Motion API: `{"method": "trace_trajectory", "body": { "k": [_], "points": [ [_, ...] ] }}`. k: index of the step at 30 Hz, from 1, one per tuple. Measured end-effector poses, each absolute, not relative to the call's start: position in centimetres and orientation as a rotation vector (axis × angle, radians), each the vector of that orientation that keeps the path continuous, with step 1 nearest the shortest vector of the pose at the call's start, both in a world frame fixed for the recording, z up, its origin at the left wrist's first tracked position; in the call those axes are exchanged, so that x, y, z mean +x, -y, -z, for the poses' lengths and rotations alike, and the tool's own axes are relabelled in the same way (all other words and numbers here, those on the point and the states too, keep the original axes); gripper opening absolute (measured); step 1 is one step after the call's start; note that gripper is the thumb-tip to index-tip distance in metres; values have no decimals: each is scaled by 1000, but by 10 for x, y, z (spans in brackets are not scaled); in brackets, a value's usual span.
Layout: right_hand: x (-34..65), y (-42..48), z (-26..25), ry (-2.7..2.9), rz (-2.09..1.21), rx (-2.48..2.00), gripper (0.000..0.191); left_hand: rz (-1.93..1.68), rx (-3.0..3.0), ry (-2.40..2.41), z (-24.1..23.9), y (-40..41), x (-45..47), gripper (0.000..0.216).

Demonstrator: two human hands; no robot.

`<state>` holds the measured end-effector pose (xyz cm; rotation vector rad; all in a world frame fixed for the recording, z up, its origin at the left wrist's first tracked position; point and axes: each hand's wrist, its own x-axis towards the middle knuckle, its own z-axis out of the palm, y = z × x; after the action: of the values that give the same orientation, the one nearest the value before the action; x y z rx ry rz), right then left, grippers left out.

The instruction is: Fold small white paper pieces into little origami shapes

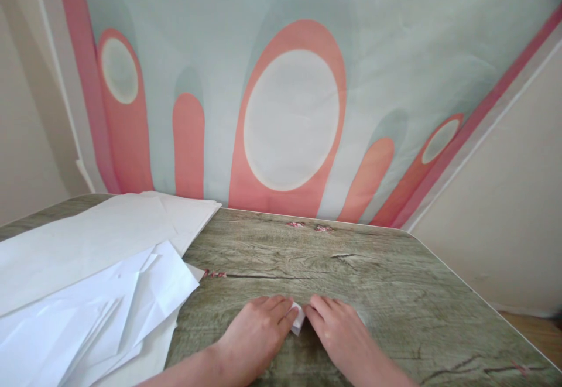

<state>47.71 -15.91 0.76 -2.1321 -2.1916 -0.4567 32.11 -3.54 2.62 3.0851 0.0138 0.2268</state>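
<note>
Folding, seemingly: the left hand [262, 326] pinches the paper [299, 321]; the right hand [337, 324] curls beside it, grip unclear; creasing needs steady pressure.

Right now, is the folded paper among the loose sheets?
No, the folded paper is between left hand and right hand, apart from the loose sheets.

The small folded piece [297, 320] is made of white paper, smooth and matt. The same finish is seen on the loose sheets [169, 276], while a duller, off-white paper face is shown by the large sheets [88, 237]. The tabletop [272, 249] is marked with streaked, cracked wood grain under a faint sheen; real wood or print cannot be told. The backdrop [290, 117] is formed of matt, faintly creased sheeting, and the wall [496, 240] is finished plain and matt.
</note>
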Motion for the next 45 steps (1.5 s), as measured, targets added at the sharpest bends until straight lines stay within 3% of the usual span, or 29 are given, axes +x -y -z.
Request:
{"method": "trace_trajectory", "body": {
  "k": [9, 29, 39, 45],
  "points": [
    [484, 162, -11, 1762, -121, -1901, 41, -172, 3090, -33, -29, 36, 320, 40],
    [479, 162, -1, 1998, 88, -1843, 24, -188, 2960, -186, -29, 40, 318, 38],
    [486, 160, -5, 1690, -205, -1737, 41, -177, 3023, -152, -30, 41, 320, 39],
    [486, 161, -3, 1865, -68, -1721, 35, -203, 3050, -122, -25, 38, 320, 40]
  ]
}}
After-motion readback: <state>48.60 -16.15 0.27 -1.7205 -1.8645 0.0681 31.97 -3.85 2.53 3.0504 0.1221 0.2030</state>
